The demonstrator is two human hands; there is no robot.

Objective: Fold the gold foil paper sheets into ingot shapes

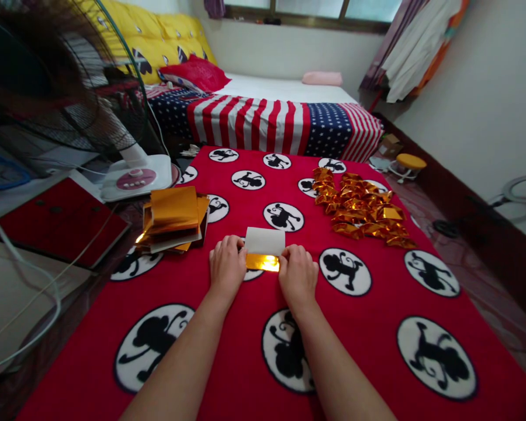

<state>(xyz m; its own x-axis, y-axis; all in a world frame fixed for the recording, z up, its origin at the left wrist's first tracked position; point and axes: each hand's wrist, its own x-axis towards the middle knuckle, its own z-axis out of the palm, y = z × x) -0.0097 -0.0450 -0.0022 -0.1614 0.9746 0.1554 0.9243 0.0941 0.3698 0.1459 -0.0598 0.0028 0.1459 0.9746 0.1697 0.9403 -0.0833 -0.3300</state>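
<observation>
A sheet of gold foil paper (265,240) lies on the red patterned cloth, its pale back facing up and its near edge turned over to show a shiny gold strip. At the left end of that strip, my left hand (229,263) pinches the paper with curled fingers. My right hand (298,272) grips the opposite end the same way. To the left sits a stack of gold foil sheets (175,213), loosely piled. Several folded gold foil pieces (359,204) stand in rows at the right, crimped and boat-like.
An electric fan (135,175) with blurred blades stands at the left beside a red box lid (56,216). Beyond the cloth-covered table (359,333) is a bed with a striped cover (254,123). A yellow stool (411,162) is on the floor at right.
</observation>
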